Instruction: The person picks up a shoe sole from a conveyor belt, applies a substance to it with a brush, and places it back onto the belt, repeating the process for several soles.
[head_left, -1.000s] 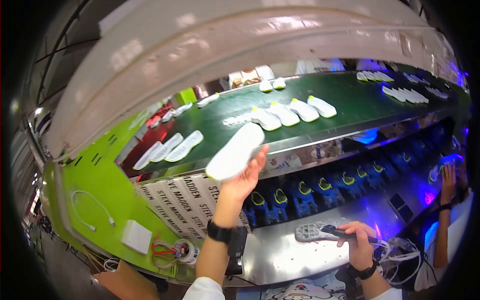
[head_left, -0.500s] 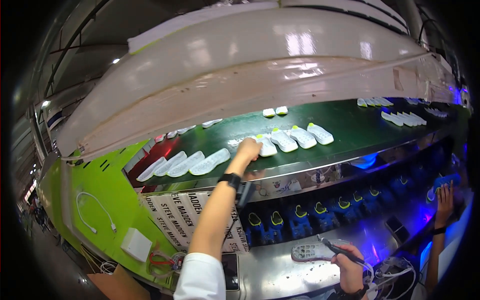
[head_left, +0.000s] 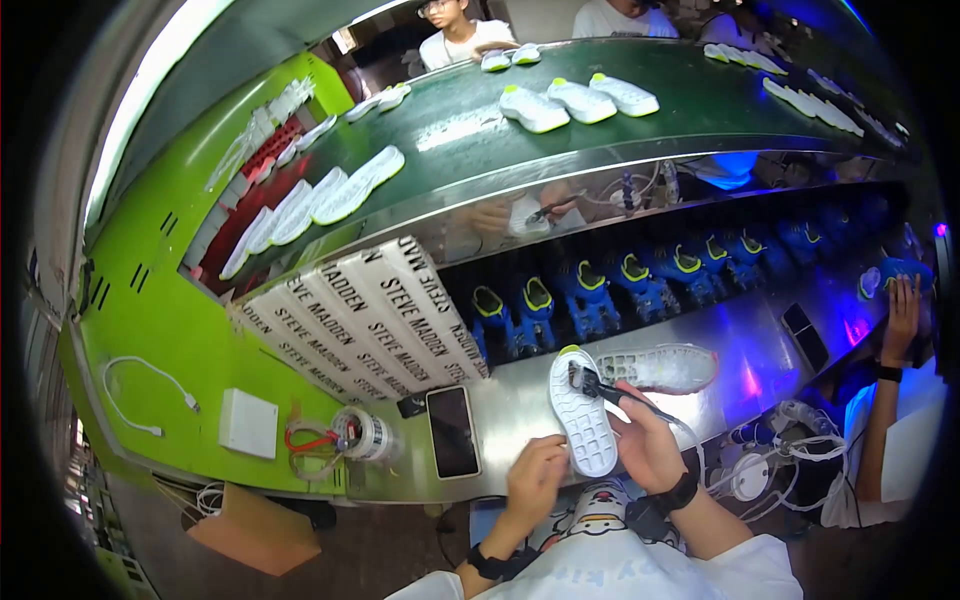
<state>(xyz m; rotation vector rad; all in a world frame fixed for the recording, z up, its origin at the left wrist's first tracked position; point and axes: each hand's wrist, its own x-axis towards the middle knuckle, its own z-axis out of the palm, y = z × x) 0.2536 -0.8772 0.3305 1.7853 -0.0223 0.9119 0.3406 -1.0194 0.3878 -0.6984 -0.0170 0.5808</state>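
A white shoe sole (head_left: pixel 590 443) with a yellow-green tip stands tilted in front of me, its gridded face toward me. My left hand (head_left: pixel 537 485) is closed at the sole's lower left edge, its fingertips partly hidden. In my right hand (head_left: pixel 650 445) is a black brush-like tool (head_left: pixel 606 390) with a cord or hose trailing from it. Its head touches the upper part of the gridded face. The right palm lies close against the sole's right edge. Behind it a translucent grey sole (head_left: pixel 665 368) lies on the metal bench (head_left: pixel 520 380).
White soles (head_left: pixel 577 101) lie in groups on a green conveyor (head_left: pixel 440 140). Blue shoes (head_left: pixel 590 278) line the shelf below. A printed box (head_left: pixel 365 320), a phone (head_left: pixel 454 432) and a tape roll (head_left: pixel 372 437) stand left. A co-worker's hand (head_left: pixel 902 315) holds a blue shoe at right.
My left hand has come down from the conveyor with one white sole from the group there. The brush tool has moved from the grey sole onto it. The view has tilted down.
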